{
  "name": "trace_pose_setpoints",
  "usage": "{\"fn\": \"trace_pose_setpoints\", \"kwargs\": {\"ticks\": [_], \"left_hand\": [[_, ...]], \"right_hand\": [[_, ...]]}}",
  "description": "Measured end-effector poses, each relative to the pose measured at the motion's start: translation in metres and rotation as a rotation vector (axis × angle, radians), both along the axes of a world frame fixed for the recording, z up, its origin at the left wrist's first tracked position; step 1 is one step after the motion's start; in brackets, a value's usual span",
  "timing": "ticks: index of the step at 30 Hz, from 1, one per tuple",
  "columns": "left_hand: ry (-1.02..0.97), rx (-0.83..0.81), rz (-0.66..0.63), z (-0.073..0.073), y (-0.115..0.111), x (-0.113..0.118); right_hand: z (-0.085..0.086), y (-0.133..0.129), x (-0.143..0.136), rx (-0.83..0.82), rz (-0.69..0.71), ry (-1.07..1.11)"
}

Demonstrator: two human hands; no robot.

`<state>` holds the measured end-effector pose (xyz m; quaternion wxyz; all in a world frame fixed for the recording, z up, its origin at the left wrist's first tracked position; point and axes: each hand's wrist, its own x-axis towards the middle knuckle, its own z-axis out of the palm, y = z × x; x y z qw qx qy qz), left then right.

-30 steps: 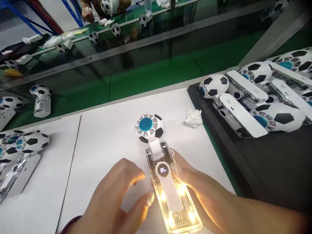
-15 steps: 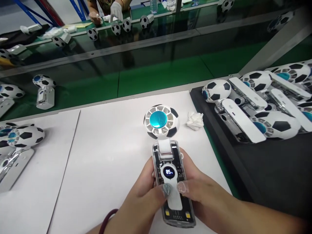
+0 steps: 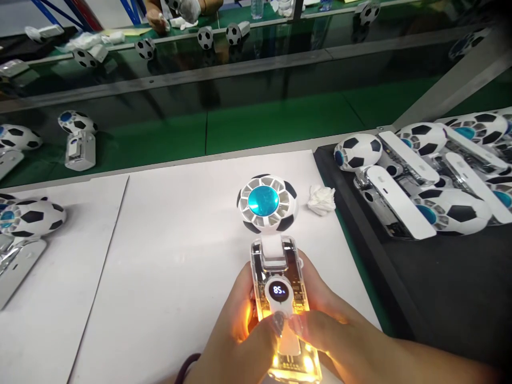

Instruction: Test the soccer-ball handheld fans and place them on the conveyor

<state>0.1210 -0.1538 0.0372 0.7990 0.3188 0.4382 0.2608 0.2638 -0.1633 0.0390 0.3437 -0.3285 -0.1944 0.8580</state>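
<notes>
Head view: I have left hand (image 3: pixel 244 346) and right hand (image 3: pixel 340 328) fingers (image 3: pixel 242 282) gripping a lit handheld fan (image 3: pixel 276 277) over the near bench (image 3: pixel 168 229). Thumbs (image 3: pixel 262 338) seem to press its front; next calls, I judge, for lifting them, grip steady.

"What colours do we see beyond our left hand (image 3: pixel 244 341) and right hand (image 3: pixel 340 325)?"
"A fan head (image 3: pixel 267 204) in black-and-white football patches, turquoise-centred."
"And between them?"
"Our clear handle (image 3: pixel 283 300) glows amber."
</notes>
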Motion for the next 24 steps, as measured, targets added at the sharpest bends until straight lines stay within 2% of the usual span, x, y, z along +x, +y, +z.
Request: {"fn": "trace_pose_setpoints", "kwargs": {"ticks": [8,14,17,24], "left_hand": [[-0.049,-0.091,0.037,0.0056,0.0004,0.0026],[-0.058,-0.125,0.066,0.0067,-0.0029,0.0039],[-0.059,-0.101,0.069,0.0053,-0.0041,0.0037],[-0.037,-0.029,0.05,-0.0014,-0.0051,0.0028]], "right_hand": [[-0.0002,-0.0002,-0.0013,0.009,-0.002,0.0],[0.0013,0.0008,-0.0002,0.037,0.046,-0.006],[0.0019,0.0014,-0.0005,-0.002,0.037,0.011],[-0.003,-0.002,0.0003,0.035,0.007,0.041]]}}
